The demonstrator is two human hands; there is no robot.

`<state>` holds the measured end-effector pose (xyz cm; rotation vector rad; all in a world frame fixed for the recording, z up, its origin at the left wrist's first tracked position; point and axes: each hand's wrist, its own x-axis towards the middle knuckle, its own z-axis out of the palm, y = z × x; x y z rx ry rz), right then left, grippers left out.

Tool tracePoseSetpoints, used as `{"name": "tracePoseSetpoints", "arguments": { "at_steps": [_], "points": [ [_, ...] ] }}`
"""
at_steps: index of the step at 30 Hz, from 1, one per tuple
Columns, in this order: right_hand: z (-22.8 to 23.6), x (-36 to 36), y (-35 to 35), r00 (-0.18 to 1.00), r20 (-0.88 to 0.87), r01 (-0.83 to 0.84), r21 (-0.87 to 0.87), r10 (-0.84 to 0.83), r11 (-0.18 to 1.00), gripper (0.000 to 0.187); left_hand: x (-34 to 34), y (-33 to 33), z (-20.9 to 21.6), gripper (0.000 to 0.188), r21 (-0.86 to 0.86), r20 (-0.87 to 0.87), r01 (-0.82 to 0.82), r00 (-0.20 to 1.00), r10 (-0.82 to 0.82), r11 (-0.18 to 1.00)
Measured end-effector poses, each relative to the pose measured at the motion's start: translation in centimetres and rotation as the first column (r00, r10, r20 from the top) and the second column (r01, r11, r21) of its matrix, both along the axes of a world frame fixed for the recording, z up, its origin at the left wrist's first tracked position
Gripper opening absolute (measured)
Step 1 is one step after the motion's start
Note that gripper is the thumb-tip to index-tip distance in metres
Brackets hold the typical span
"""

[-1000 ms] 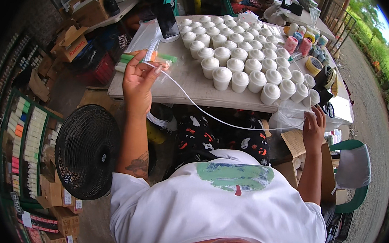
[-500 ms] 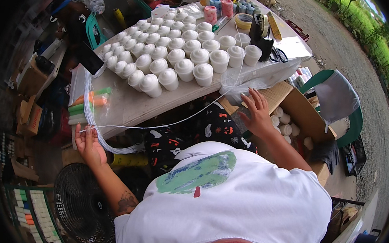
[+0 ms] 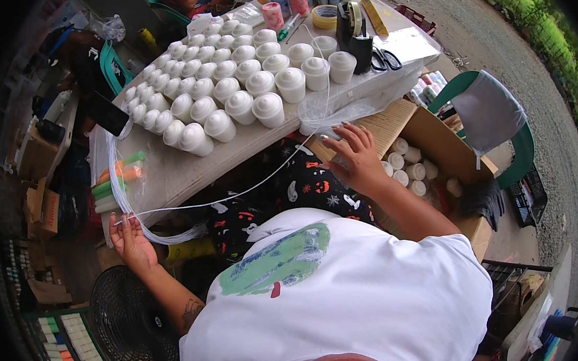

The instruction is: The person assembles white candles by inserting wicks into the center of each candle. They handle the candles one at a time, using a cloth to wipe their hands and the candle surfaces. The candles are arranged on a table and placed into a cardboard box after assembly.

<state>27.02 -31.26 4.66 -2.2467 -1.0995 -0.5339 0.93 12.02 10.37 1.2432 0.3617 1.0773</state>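
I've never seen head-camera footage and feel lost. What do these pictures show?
There is no machine: these are a person's bare hands. A wide fisheye camera on the person's head looks down, so straight edges bend. The left hand pinches a white cord, curving past the patterned trousers. The right hand is open near a cardboard box and appears to hold nothing. On the table stand rows of white domed-top cylinders, with scissors and a yellow tape roll nearby.

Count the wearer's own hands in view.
2: left hand at the near-left corner of the table, holding a white cord; right hand, open, near the cardboard box. Neither hidden.
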Motion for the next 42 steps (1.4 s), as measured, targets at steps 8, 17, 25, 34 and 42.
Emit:
{"name": "tracePoseSetpoints", "arguments": {
  "at_steps": [8, 17, 25, 34, 42],
  "points": [
    [-5.8, -6.2, -8.8, 0.950, -0.258, 0.060, -0.405, -0.177, 0.912, 0.062, -0.3, 1.5, 0.0, 0.032, 0.008, -0.015, 0.029, 0.999, -0.029, 1.000],
    [-4.0, -3.5, -10.4, 0.633, -0.555, 0.149, -0.597, -0.540, 0.788, 0.067, 1.4, 2.0, 0.7, 0.029, 0.040, -0.072, 0.019, 0.997, -0.016, 0.999],
    [-3.4, -2.0, -15.1, 0.600, -0.632, -0.004, -0.617, -0.491, 0.787, 0.063, 0.8, 2.5, 1.2, 0.029, 0.075, -0.077, -0.021, 0.997, 0.026, 0.997],
    [0.6, 3.9, -32.2, -0.168, -0.185, 0.463, -0.882, -0.968, 0.088, 0.059, 1.0, 2.6, 1.5, 0.035, 0.044, -0.054, -0.046, 0.997, 0.048, 0.998],
    [-12.2, 2.4, -41.9, -0.268, -0.304, 0.487, -0.862, -0.914, 0.143, 0.060, 1.0, 2.9, 1.9, 0.031, 0.075, -0.058, -0.012, 0.998, 0.016, 0.997]
  ]
}}
